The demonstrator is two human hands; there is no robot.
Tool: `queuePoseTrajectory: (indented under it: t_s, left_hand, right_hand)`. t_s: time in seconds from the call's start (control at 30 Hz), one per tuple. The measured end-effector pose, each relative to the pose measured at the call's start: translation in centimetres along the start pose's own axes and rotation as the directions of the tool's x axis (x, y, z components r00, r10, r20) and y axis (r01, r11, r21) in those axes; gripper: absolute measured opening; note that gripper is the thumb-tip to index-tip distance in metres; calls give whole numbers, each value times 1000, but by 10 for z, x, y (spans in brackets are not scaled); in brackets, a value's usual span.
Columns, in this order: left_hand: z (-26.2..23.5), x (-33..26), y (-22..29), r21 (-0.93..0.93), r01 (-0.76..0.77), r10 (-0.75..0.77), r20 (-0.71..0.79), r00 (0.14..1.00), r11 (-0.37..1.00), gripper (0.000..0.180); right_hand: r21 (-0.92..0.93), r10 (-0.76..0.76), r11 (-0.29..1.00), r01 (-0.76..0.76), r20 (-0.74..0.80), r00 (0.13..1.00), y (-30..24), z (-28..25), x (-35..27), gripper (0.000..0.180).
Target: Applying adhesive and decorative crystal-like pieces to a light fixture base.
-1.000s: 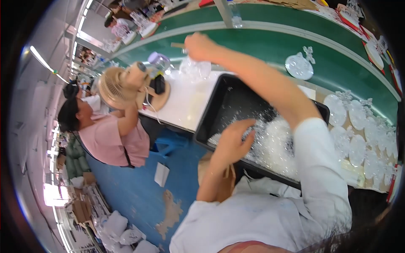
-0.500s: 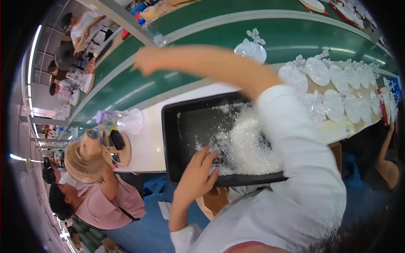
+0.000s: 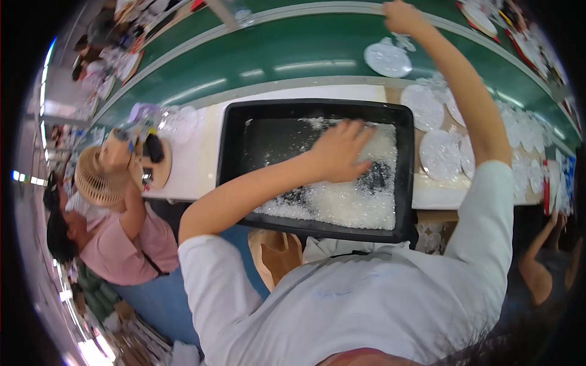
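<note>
White glittery granules (image 3: 351,204) are heaped in the right half of a black tray (image 3: 232,140) on the white worktop (image 3: 195,161), pressed by the flat, open left hand (image 3: 339,152); the right hand (image 3: 400,13), grip undeterminable, is stretched over the green belt (image 3: 293,55).

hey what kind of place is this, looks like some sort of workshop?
Likely a factory assembly line: a long green conveyor belt, a black tray of clear small parts, rows of clear round pieces, and a co-worker alongside.
</note>
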State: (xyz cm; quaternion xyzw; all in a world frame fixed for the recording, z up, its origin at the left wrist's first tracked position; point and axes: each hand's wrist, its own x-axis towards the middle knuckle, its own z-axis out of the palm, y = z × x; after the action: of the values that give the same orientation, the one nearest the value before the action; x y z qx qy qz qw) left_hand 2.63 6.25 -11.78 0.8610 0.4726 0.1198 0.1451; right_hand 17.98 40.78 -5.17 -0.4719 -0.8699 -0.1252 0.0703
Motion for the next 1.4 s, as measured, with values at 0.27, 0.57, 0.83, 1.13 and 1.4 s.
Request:
queuePoseTrajectory:
  t_s: [0.27, 0.57, 0.83, 1.13, 1.4]
  left_hand:
    - [11, -29, 6, -444, -395, 514, 184, 838, 804, 50]
    - [-27, -94, 31, -98, 9, 32, 414, 910, 995, 60]
    - [-50, -111, 44, 51, 438, -438, 217, 872, 898, 85]
    - [-16, -85, 44, -246, 449, -407, 205, 890, 859, 81]
    - [-42, -85, 51, -175, 369, -341, 170, 924, 913, 83]
  right_hand:
    - [23, 14, 1000, -18, 187, 982, 43, 6, -10, 43]
    - [39, -70, 996, 80, -214, 974, 89, 8, -15, 21]
    - [192, -489, 787, 587, -387, 782, -76, -138, -188, 12]
    - [409, -505, 815, 410, 155, 849, -134, -102, -262, 14]
    - [404, -848, 490, 772, 15, 530, -83, -116, -240, 49]
